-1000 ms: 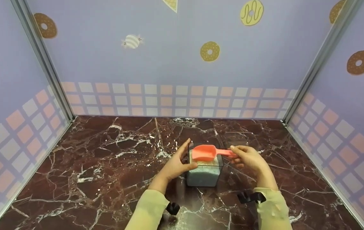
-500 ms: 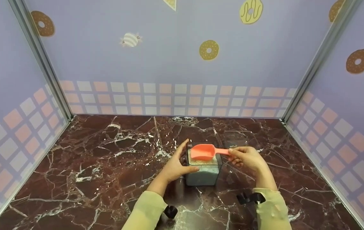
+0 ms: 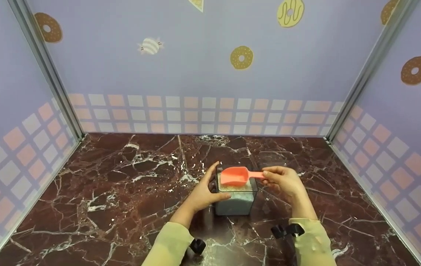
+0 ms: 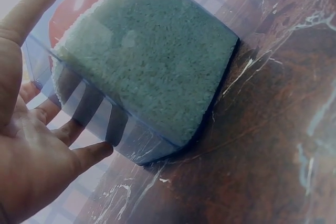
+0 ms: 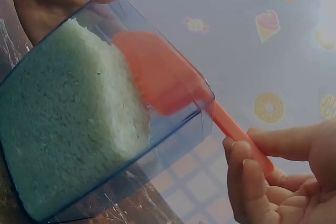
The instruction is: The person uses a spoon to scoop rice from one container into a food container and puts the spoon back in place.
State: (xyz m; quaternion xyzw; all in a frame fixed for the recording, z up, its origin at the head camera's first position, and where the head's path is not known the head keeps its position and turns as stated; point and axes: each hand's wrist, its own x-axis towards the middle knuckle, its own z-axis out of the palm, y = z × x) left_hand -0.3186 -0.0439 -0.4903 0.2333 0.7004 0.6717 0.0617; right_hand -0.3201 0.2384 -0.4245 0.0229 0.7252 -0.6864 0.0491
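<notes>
Coral-red plastic forms the scoop (image 3: 233, 177), a one-piece tool with a deep bowl and a narrow handle (image 3: 256, 175). Location: the bowl sits within the mouth of a clear, straight-walled container (image 3: 234, 207), its lower edge meeting the surface of the white rice (image 4: 152, 51), while the handle extends out across the right rim. The container stands upright on the marbled worktop (image 3: 114, 225), in front of the person. Right hand (image 3: 285, 181): pinching the outer part of the handle between thumb and fingers. Left hand (image 3: 200, 194): spread, thumb lying along the near side of the container at the rim, fingers nearly straight against the left side. Whether any grains lie in the bowl cannot be told. Handling, by judgement: the scoop should be light, fairly stiff and not fragile; hold the handle near its outer end, or closer to the bowl for firmer control against twisting under load. The container is likely rigid, smooth and rather slippery, and heavy in its lower portion owing to the rice; brace it with a broad palm and fingers on opposite walls below the rim. Loose grains will probably spill if the bowl tips; keep it level.
</notes>
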